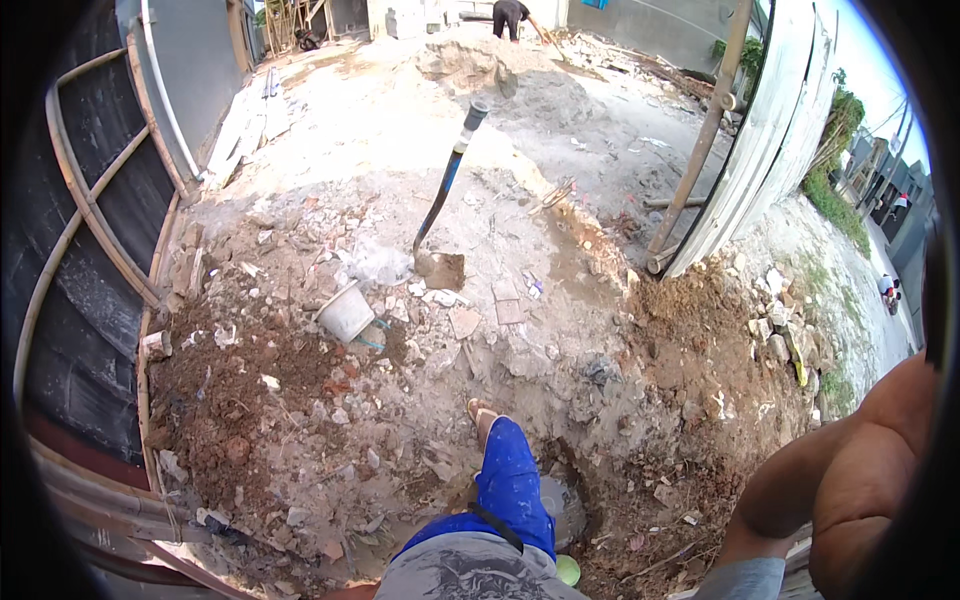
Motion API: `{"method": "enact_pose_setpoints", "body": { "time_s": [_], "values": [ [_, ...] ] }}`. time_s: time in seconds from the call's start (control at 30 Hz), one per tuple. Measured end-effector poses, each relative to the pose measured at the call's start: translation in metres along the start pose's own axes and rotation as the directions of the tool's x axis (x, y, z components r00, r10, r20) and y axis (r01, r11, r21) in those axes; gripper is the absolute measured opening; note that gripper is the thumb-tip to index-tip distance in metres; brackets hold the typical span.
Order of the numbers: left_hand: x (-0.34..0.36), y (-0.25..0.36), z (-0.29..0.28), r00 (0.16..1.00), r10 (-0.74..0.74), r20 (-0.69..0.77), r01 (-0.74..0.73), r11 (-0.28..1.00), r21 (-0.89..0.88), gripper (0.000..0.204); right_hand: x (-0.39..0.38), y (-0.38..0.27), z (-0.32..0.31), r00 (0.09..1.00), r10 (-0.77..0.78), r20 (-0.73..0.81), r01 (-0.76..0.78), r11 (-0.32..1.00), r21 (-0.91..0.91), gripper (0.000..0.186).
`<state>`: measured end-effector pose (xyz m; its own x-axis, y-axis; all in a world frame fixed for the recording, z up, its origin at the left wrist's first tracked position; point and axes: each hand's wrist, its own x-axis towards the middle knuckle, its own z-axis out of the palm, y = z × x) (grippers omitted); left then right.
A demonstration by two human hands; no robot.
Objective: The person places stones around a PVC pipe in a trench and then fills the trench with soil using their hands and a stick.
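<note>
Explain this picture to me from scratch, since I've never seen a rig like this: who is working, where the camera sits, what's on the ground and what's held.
There is no machine here, just a person wearing a camera on their head. The view looks down, and its fisheye lens bends straight edges. At the bottom is the wearer's leg in blue shorts, beside a pit. The bent bare arm at right seems to be the wearer's; neither hand shows clearly, so I cannot tell what they hold. On the rubble-strewn ground a shovel stands upright, leaning slightly, near a tipped pale bucket. Far back, another person bends over.
</note>
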<state>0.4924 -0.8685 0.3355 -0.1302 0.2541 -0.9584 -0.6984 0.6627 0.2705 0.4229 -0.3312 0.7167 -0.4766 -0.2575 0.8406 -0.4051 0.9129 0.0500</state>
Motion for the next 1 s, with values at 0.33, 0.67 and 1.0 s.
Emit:
{"method": "enact_pose_setpoints", "body": {
  "time_s": [0.33,0.67,1.0],
  "values": [
    [-0.073,0.337,-0.061,0.702,0.688,-0.182,-0.545,0.684,0.486,0.068,0.041,0.037,-0.055,0.976,0.173,0.133,-0.148,0.974,-0.174,0.079],
    [-0.024,0.443,-0.166,0.672,0.666,-0.325,-0.426,0.706,0.566,0.069,0.013,0.129,0.014,0.93,0.283,0.236,-0.187,0.914,-0.36,0.08],
    [-0.044,0.935,-0.136,-0.545,0.837,-0.044,-0.378,-0.198,0.904,0.062,0.064,0.29,0.039,0.842,0.515,0.162,-0.388,0.787,-0.48,0.082]
  ]
}}
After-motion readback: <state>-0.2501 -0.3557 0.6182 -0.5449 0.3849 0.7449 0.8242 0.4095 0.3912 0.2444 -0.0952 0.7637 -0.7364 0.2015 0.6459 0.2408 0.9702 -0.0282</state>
